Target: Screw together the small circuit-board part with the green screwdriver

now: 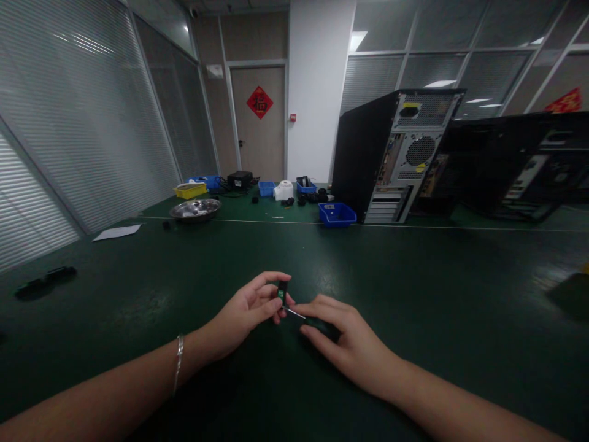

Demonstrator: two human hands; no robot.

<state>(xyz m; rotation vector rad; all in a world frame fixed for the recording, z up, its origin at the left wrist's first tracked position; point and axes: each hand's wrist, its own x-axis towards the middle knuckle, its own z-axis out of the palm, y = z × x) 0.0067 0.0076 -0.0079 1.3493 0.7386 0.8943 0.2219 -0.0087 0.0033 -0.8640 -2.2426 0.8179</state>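
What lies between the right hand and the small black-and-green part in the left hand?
In the head view, a slim metal screwdriver shaft runs from the right hand toward the black-and-green part; contact is unclear.

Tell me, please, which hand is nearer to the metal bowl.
Left: the left hand is in front of the metal bowl, to its right; the right hand is farther right.
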